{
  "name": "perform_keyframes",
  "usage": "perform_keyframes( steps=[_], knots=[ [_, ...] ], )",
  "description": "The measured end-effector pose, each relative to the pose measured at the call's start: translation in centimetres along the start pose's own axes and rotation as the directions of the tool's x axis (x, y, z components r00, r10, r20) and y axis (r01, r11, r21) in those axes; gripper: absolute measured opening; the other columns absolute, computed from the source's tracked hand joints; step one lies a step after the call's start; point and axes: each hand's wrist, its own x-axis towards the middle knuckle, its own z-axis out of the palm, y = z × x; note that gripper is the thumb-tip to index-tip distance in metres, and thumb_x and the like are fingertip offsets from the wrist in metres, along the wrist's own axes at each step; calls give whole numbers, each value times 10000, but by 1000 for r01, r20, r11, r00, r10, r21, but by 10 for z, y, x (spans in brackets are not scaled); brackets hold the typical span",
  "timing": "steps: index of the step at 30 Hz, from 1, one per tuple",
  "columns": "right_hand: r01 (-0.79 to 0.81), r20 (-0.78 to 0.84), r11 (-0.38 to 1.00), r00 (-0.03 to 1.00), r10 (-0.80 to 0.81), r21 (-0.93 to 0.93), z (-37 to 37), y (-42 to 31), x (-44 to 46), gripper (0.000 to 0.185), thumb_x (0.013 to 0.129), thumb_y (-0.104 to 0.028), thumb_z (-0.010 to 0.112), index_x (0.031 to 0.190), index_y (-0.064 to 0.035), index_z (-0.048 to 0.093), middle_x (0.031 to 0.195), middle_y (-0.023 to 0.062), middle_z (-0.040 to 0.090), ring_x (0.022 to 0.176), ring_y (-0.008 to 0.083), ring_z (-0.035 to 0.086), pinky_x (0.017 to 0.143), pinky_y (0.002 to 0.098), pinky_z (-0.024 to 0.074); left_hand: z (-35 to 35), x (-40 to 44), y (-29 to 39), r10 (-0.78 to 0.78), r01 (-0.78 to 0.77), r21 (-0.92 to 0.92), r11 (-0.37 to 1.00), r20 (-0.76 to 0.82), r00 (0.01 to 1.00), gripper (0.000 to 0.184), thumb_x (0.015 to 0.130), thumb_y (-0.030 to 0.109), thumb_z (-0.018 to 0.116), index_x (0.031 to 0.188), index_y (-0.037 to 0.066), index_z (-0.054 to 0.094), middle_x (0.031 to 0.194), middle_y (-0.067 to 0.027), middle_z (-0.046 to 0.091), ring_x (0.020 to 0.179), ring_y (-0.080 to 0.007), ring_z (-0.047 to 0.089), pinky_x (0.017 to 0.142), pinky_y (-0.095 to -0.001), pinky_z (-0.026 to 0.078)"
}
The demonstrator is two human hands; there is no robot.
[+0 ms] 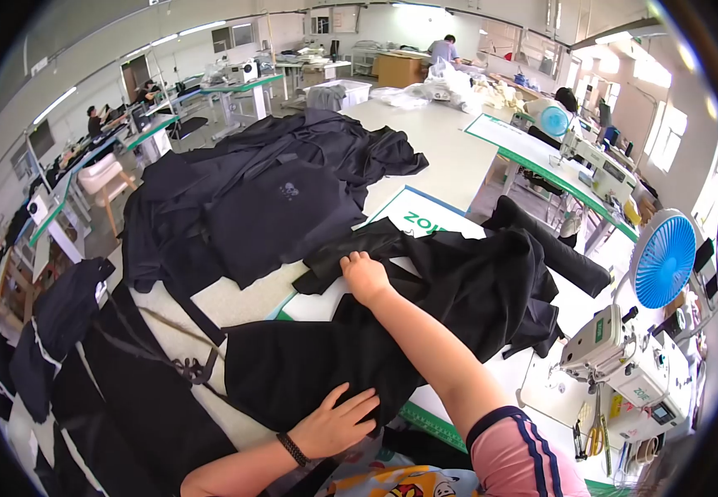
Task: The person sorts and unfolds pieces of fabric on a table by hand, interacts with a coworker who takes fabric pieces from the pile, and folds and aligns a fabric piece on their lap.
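Matte black cloth (293, 364) on a white, green-edged table (435, 219)
Left hand (338, 424) lies spread on it; right hand (365, 277) touches it, grip unclear.

The right arm (438, 344) stretches out, its right grip (365, 278) curled; the left grip (332, 427) has fingers (362, 399) spread.

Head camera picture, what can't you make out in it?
All in the head view:
Palm of the right hand: hidden by the hand's own back.
Black cloth directly under the left hand: covered by that hand.
Lettering on the dark garment piece: too small to read.
Display on the sewing machine: too small to read.
What the person at the back handles: too far off.
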Motion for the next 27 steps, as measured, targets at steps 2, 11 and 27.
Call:
perform_keyframes(
  steps=[2,11,27],
  knots=[
    [-7,29,999,1000,8,-31,6,2,4,175,783,-81,567,957,-62,578,997,86,583,972,235,586,726,318,539,-5,2,2,-31,30,45,999,19,999,148,830,238,577,918,119,589,1225,-102,526,1272,-242,409,1050,-498,281],
    [-16,-287,892,944,163,452,-19,23,14,148,801,-88,534,924,-16,492,919,200,573,890,370,579,761,440,488,-7,4,2,-42,30,109,994,109,993,449,762,350,671,1140,149,537,1319,-113,464,1302,-266,365,1053,-514,270],
    [924,-863,173,233,448,339,-385,129,-281,219,919,-142,483,936,47,593,927,183,637,905,316,631,869,409,509,42,95,20,90,-109,133,985,140,986,560,801,112,525,1349,174,428,1454,-144,294,1305,-408,319,1020,-536,286]
  ],
)
